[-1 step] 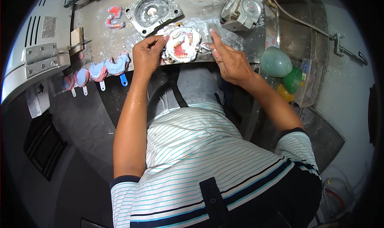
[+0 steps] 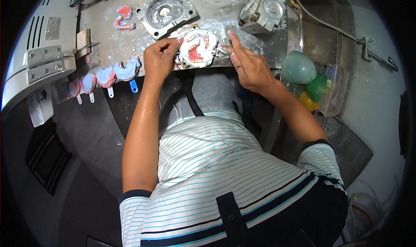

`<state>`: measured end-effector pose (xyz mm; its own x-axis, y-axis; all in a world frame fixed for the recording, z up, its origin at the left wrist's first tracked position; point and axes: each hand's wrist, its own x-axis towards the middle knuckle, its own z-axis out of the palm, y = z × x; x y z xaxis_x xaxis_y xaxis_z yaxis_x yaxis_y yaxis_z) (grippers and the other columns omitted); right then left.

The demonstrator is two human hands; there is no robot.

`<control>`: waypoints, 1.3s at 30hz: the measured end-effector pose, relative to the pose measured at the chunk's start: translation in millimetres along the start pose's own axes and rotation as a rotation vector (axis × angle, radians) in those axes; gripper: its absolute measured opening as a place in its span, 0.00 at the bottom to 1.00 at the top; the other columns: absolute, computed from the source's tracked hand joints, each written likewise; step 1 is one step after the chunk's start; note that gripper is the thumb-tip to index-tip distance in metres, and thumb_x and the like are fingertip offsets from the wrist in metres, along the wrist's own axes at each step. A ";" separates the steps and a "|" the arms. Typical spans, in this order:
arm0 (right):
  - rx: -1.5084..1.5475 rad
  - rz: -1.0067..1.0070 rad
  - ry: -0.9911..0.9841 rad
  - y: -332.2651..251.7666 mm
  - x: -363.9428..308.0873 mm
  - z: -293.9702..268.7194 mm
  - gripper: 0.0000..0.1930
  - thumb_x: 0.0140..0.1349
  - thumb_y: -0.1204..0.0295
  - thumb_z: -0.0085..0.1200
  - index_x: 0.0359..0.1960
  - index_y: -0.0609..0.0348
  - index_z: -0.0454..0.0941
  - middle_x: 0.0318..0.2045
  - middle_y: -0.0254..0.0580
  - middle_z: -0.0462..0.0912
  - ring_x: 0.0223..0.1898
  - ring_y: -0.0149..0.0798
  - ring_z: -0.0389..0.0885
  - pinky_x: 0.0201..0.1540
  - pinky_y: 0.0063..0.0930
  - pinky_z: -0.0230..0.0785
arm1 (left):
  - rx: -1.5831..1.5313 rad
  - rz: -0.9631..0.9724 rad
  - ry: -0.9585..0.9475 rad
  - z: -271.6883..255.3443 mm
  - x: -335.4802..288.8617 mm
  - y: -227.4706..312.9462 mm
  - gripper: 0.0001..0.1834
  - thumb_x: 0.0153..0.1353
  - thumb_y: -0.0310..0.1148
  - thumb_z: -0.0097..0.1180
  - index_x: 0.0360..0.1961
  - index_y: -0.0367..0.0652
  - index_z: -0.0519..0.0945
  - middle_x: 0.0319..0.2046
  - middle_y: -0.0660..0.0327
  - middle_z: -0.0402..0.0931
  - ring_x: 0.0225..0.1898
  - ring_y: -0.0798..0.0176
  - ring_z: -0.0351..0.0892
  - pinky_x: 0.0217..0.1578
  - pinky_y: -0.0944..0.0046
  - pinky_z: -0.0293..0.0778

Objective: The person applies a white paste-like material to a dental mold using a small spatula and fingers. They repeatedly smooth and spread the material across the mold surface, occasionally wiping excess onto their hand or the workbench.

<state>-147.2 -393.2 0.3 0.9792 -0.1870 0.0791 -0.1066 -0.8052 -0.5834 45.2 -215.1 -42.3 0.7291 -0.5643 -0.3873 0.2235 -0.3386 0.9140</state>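
A round dental flask half (image 2: pixel 197 48) filled with white plaster lies at the bench's front edge. Set in the plaster is a denture (image 2: pixel 196 55) with a red-pink base and cream teeth. My left hand (image 2: pixel 161 58) grips the flask's left rim between thumb and fingers. On the other side, my right hand (image 2: pixel 252 69) has its fingers spread, the index stretched away from me. White plaster smears its fingertips, and one reaches close to the flask's right rim; whether it touches is unclear. Beyond the flask stands a square metal flask part (image 2: pixel 190 15) with a hollow middle.
Several blue-and-pink impressions in trays (image 2: pixel 105 76) line the front edge at left. A red denture piece (image 2: pixel 125 18) lies farther back. At right are a metal block (image 2: pixel 262 12), a pale green rubber bowl (image 2: pixel 300 67), a green bowl (image 2: pixel 317 87) and a clear container (image 2: pixel 336 91).
The fingers of my right hand have shifted very slightly. My left hand and the flask stay in place.
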 end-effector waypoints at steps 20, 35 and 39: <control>0.173 -0.053 -0.003 1.1 19.1 2.0 0.33 0.69 0.74 0.48 0.73 0.67 0.50 0.43 0.56 0.85 0.38 0.57 0.84 0.40 0.44 0.77 | 0.021 0.026 0.028 0.4 2.7 -4.6 0.16 0.62 0.38 0.67 0.37 0.32 0.86 0.20 0.64 0.78 0.14 0.76 0.69 0.15 0.73 0.64; -0.045 0.120 -0.016 -50.4 42.4 11.4 0.33 0.71 0.71 0.47 0.70 0.76 0.49 0.30 0.62 0.82 0.33 0.64 0.82 0.38 0.49 0.74 | 0.017 0.134 0.043 2.0 6.4 -14.7 0.16 0.63 0.39 0.66 0.38 0.33 0.86 0.20 0.66 0.78 0.16 0.77 0.69 0.17 0.73 0.63; -0.236 0.183 -0.183 -69.6 50.9 13.0 0.37 0.66 0.75 0.49 0.68 0.85 0.43 0.26 0.65 0.79 0.28 0.64 0.79 0.35 0.52 0.72 | 0.034 0.169 0.056 2.7 5.6 -14.3 0.16 0.61 0.40 0.67 0.37 0.35 0.87 0.21 0.65 0.80 0.17 0.76 0.70 0.18 0.72 0.65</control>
<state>-87.8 -339.3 34.5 0.9527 -0.2535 -0.1676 -0.2991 -0.8798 -0.3695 44.3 -215.4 -57.9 0.7893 -0.5733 -0.2200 0.0729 -0.2683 0.9606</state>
